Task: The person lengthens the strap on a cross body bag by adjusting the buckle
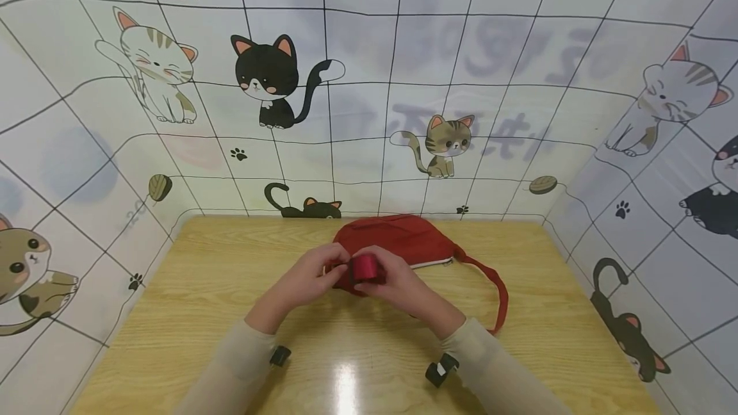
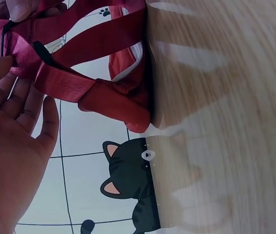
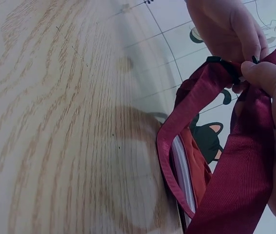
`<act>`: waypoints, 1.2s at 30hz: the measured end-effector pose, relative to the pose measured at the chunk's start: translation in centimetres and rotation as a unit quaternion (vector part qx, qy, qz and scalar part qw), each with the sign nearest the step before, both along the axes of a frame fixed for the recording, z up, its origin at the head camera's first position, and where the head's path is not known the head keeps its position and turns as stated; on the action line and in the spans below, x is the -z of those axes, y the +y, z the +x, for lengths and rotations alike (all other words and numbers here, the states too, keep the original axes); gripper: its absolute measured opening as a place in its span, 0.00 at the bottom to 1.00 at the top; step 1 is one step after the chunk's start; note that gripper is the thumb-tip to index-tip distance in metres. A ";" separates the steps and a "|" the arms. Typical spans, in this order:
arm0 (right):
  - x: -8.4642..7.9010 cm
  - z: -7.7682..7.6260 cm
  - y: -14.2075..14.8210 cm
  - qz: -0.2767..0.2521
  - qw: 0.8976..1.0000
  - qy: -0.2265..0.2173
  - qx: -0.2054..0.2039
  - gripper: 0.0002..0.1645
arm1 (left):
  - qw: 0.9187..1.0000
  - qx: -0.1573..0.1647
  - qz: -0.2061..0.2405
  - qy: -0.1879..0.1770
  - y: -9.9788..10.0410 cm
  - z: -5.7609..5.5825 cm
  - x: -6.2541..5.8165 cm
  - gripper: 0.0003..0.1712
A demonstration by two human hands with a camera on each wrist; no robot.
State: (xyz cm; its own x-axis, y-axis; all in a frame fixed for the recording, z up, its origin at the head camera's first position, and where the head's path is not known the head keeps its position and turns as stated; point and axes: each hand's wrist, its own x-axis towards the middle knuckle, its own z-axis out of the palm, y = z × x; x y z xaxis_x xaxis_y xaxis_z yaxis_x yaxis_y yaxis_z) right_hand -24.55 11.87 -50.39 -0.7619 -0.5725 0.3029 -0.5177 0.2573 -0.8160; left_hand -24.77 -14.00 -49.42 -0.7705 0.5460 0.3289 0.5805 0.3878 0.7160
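A red waist bag (image 1: 398, 239) lies at the back of the table, its pale zipper edge facing forward. Both hands meet over its front left part, with its dark red webbing strap (image 1: 364, 268) between them. My left hand (image 1: 305, 277) pinches the strap beside black plastic fittings (image 2: 41, 51); its thumb and fingers lie on either side of the webbing in the left wrist view. My right hand (image 1: 398, 280) grips a broad fold of strap (image 3: 247, 151), its thumb pressed near a black strap slider (image 3: 223, 66). Part of the bag is hidden behind the hands.
The other strap end (image 1: 501, 293) curves off the bag's right side toward the front. A wood-grain table (image 1: 219, 255) lies beneath, enclosed by white walls (image 1: 369, 101) printed with cartoon cats. Black wrist devices (image 1: 441, 369) sit at both sleeves.
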 end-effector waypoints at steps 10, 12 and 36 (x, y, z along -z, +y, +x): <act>-0.1 0.3 0.1 0.004 0.999 -0.046 0.022 0.35 | 0.997 -0.031 0.001 -0.076 0.3 0.7 0.0 0.28; -0.1 0.2 0.2 0.004 0.998 -0.053 0.016 0.35 | 0.996 -0.038 -0.003 -0.075 0.4 0.7 0.1 0.29; -0.7 0.3 1.1 -0.036 0.999 -0.010 0.024 0.29 | 0.998 -0.055 -0.030 -0.030 0.9 0.7 0.0 0.24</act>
